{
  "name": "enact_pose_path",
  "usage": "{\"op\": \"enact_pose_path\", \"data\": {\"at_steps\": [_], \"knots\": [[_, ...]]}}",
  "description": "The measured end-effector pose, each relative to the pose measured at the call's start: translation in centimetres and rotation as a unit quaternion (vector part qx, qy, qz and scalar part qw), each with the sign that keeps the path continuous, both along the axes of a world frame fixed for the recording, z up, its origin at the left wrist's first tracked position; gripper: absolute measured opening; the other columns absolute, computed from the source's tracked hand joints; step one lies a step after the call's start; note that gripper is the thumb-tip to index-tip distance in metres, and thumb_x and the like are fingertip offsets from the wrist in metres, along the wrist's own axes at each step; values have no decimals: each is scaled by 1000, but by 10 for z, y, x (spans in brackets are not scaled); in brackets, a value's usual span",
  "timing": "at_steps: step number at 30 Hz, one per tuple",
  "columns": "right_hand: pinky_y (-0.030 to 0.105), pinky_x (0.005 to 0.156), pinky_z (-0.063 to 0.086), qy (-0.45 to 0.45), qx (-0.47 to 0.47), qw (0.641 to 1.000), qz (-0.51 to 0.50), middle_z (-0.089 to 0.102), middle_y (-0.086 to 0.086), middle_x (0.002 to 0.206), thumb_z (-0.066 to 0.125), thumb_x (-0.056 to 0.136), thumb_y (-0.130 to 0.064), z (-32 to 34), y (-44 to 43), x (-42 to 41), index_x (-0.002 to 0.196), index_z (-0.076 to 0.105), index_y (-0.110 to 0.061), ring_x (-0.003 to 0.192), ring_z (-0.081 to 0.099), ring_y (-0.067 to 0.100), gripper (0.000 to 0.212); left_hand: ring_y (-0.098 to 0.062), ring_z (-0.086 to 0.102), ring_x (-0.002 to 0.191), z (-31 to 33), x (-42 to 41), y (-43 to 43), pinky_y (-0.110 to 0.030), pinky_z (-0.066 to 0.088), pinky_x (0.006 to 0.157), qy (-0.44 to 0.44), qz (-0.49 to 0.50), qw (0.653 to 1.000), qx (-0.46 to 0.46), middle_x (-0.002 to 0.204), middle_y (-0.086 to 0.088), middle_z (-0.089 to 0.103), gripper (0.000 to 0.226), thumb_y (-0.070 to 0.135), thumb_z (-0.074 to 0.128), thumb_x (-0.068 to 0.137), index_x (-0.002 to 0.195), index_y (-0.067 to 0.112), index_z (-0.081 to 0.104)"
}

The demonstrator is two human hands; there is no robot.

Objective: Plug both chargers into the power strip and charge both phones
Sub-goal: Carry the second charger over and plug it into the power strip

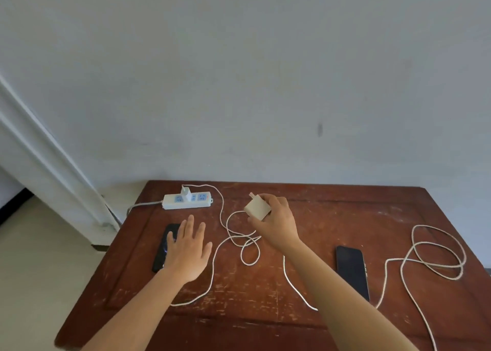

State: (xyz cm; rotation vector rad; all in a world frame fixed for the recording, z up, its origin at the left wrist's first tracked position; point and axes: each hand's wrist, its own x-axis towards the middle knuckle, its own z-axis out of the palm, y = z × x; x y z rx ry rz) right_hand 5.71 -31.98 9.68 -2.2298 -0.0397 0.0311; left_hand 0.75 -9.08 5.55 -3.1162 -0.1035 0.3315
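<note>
We work over a worn, reddish-brown wooden table [332, 218] with a scuffed, flaking finish and a raised border. Our right hand [276, 223] is lifted above it, fingers curled around a boxy, matte beige charger [257, 208] with rounded corners; its two prongs stick out toward the far left, roughly toward the power strip [187, 201]. That strip is a smooth white plastic bar lying near the far edge, its long axis running left to right, with pale blue socket faces and a grey lead trailing off the left edge. A small white charger [185, 192] already stands upright in one of its sockets. Our left hand [187, 249] is flat and open, fingers spread, holding nothing, resting over a glossy black phone [166, 244] whose long axis runs away from us. A thin white braided cable [221, 212] loops between our hands, across the path from the held charger to the strip. A second black phone [352, 271] lies flat on the right, also lengthwise away from us, and just beside it another braided cable [435, 265] sprawls in loose coils.
</note>
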Motion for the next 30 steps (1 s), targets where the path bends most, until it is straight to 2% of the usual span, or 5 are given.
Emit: {"op": "enact_pose_path", "data": {"at_steps": [5, 11, 17, 24, 30], "knots": [[35, 94, 55, 38, -33, 998, 45, 48, 1, 123, 78, 77, -43, -13, 88, 49, 138, 53, -29, 106, 62, 21, 66, -31, -1, 156, -14, 55, 72, -55, 14, 124, 32, -8, 999, -11, 170, -14, -3, 67, 54, 24, 103, 160, 22, 9], [30, 85, 50, 69, -108, 988, 86, 52, 5, 123, 81, 78, -32, -46, 162, 102, 130, 53, -17, 106, 60, 23, 60, -35, 1, 156, -50, 120, 135, -56, 18, 123, 62, -49, 997, -15, 169, -16, -1, 68, 53, 28, 103, 159, 19, 10], [43, 86, 56, 84, -220, 963, 131, 48, 10, 130, 70, 82, -8, -78, 188, 142, 137, 50, -13, 106, 63, 34, 60, -39, -7, 155, -92, 152, 145, -60, 13, 122, 105, -94, 990, -15, 168, -20, -9, 78, 61, 35, 98, 159, 24, 4], [44, 79, 56, 64, -263, 949, 162, 56, 11, 125, 65, 86, -8, -105, 191, 173, 134, 52, -11, 101, 66, 36, 49, -44, -20, 151, -126, 168, 137, -63, 4, 121, 111, -73, 991, -22, 163, -23, -26, 106, 76, 47, 84, 158, 28, -12], [45, 78, 59, 50, -296, 932, 204, 52, 13, 131, 65, 84, -2, -105, 193, 192, 135, 51, -6, 98, 67, 38, 52, -40, -7, 154, -133, 169, 131, -63, 8, 121, 49, -24, 996, -65, 168, -19, -8, 86, 74, 27, 92, 159, 30, -5]]}}
